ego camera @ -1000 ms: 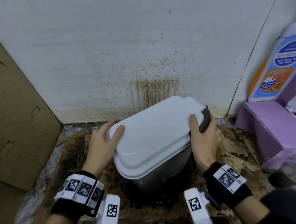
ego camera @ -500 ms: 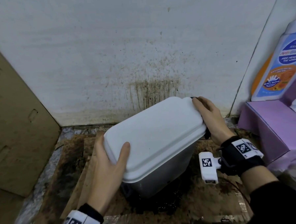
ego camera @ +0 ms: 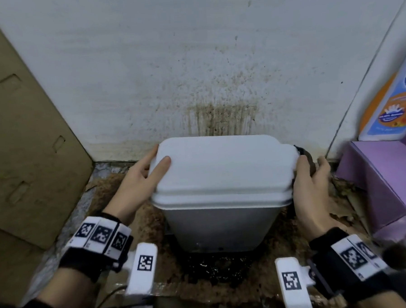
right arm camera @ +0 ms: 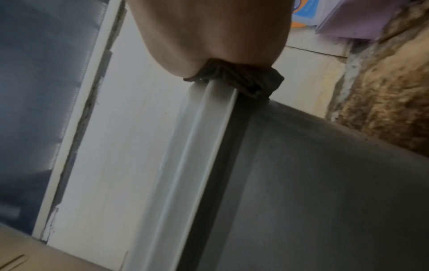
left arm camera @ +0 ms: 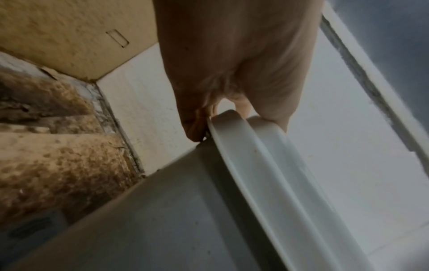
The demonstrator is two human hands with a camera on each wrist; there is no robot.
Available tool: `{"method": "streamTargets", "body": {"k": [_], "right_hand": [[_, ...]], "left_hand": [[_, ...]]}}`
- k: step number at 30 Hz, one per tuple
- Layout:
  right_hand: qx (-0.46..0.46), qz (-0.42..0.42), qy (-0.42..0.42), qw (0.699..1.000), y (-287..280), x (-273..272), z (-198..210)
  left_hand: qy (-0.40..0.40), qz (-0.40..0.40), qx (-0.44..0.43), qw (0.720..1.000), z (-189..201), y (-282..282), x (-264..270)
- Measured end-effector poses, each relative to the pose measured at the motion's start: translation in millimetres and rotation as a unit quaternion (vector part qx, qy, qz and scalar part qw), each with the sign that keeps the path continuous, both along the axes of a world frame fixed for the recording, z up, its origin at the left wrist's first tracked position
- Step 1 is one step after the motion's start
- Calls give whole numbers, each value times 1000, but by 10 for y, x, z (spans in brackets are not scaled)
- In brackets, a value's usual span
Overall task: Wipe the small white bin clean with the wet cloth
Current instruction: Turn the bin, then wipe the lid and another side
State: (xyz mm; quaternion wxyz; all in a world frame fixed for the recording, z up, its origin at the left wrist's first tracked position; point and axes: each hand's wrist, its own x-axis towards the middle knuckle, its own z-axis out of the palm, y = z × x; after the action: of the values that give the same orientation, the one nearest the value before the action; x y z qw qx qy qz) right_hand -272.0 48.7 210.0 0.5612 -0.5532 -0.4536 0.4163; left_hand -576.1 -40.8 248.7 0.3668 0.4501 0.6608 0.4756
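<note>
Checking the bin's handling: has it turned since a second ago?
Yes. The bin has swung round; its lid's long edge now lies parallel to the stained wall, not angled.

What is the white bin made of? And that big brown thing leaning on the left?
The small white bin looks like plastic: smooth, matte, with a moulded lid and a rounded rim. The brown sheet looks like cardboard: flat, dull tan, with punched slots.

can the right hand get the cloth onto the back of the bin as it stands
Probably not easily: the bin stands close against the stained wall, and the right hand presses the cloth at the lid's right edge.
</note>
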Motion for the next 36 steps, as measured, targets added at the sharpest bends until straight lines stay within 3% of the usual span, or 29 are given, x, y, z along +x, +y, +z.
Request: {"method": "streamTargets", "body": {"k": [8, 13, 17, 21, 24, 29, 32, 36], "right_hand": [[1, -76, -29, 997, -81, 33, 66], [135, -69, -212, 966, -86, -6, 379], [182, 44, -362, 913, -157, -320, 488], [96, 122, -602, 783, -358, -802, 353], [99, 184, -612, 763, -555, -1172, 417], [151, 280, -598, 736, -673, -1700, 439], [183, 281, -591, 734, -607, -1694, 341], [210, 218, -606, 735, -553, -1285, 255]], "left_hand": [[-31, -16, 2, 999, -154, 50, -126], [-39, -10, -7, 999, -209, 11, -118], [49, 4, 20, 999, -258, -14, -69], [114, -4, 57, 992, -370, 1, -45], [156, 6, 53, 986, -456, 7, -39], [132, -6, 59, 989, -504, 18, -91], [122, -5, 62, 991, -537, 54, -126], [113, -2, 56, 992, -489, 20, -70]]}}
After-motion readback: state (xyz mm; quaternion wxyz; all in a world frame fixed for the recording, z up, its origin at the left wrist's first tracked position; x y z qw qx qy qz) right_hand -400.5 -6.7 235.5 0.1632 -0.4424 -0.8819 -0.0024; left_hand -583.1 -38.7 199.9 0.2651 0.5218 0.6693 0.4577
